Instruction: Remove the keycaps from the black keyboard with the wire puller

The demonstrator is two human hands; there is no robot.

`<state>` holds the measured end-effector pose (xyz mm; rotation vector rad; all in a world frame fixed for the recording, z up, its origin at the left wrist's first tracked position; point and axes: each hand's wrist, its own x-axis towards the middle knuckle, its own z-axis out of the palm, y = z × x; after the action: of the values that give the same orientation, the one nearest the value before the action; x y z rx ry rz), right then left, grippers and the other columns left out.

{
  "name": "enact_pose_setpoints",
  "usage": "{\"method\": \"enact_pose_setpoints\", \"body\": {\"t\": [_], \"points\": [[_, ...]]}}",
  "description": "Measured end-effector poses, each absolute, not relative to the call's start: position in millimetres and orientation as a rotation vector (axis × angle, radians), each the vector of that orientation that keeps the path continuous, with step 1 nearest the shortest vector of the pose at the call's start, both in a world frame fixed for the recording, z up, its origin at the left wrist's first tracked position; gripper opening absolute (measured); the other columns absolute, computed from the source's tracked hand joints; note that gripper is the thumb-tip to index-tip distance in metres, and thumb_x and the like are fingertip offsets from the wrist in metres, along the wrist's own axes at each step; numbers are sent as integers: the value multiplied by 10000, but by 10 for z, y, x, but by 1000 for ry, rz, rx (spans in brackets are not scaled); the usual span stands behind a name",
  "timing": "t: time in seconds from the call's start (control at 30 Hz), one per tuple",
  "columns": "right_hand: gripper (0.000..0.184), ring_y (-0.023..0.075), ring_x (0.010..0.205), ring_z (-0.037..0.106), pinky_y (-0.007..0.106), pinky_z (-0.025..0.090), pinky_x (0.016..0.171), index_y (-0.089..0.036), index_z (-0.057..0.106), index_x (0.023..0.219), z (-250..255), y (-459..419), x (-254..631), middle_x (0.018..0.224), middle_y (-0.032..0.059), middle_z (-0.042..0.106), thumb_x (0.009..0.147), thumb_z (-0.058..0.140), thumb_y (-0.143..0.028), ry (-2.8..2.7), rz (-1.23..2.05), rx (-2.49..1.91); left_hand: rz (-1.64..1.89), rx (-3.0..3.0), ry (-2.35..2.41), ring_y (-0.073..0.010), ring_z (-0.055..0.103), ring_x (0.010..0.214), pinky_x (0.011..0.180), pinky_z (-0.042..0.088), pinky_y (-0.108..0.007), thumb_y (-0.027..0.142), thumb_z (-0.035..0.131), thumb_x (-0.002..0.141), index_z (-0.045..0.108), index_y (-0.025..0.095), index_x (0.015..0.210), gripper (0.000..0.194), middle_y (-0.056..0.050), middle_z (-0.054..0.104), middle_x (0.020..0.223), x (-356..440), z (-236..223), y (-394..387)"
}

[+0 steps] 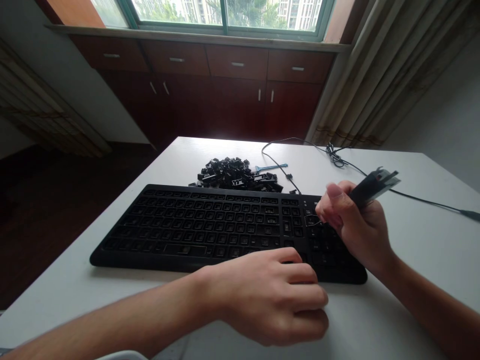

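A black keyboard (210,222) lies across the white table, most of its keycaps gone and empty sockets showing. Keys remain on the number pad (322,245) at its right end. My right hand (358,227) is closed around a wire keycap puller (377,186). The dark handle sticks out beyond the fist, and thin wire loops reach down over the upper number pad. My left hand (275,297), fingers curled, lies across the keyboard's front edge next to the number pad and appears to hold it there. Its thumb and fingertips are hidden.
Behind the keyboard rises a heap of loose black keycaps (234,174), with a slim blue tool (272,167) beside it. The keyboard's cable (333,155) runs, partly bundled, to the right. The white table (423,175) ends before wooden cabinets (210,102).
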<state>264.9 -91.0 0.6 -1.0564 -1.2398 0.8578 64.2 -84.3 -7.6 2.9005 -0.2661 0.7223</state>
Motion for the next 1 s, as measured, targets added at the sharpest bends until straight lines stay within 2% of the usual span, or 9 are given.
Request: {"method": "enact_pose_setpoints", "body": {"t": [0.47,0.7,0.87,1.0], "points": [[439,130,551,409,315,423,564,-225,477,638,13,-796,2689,617,-30,413,949,668,-467,-1084,783,-1059,773,2921,-237,-163,614,835,726,470,-342,182,614,973,681,186,794,191,-23,687,887,644,-100,-854],[419,116,538,385,301,388,543,-213,492,646,20,-775,2738,596,-39,399,961,670,-425,-1117,943,-984,765,2920,-256,-167,606,838,723,463,-344,178,601,973,687,183,806,188,-26,684,890,641,-101,-858],[474,102,495,320,284,364,511,-208,440,603,85,-642,2756,537,-59,353,953,676,-424,-1062,1080,-956,752,2936,-251,-168,609,852,740,464,-336,188,650,951,660,182,793,159,-28,669,893,638,-100,-851],[480,91,485,295,268,338,480,-210,420,599,125,-471,2715,536,-66,347,922,708,-418,-1089,1214,-1019,735,2942,-260,-169,608,855,746,470,-336,187,628,963,670,177,823,146,-32,672,898,634,-102,-847]]}}
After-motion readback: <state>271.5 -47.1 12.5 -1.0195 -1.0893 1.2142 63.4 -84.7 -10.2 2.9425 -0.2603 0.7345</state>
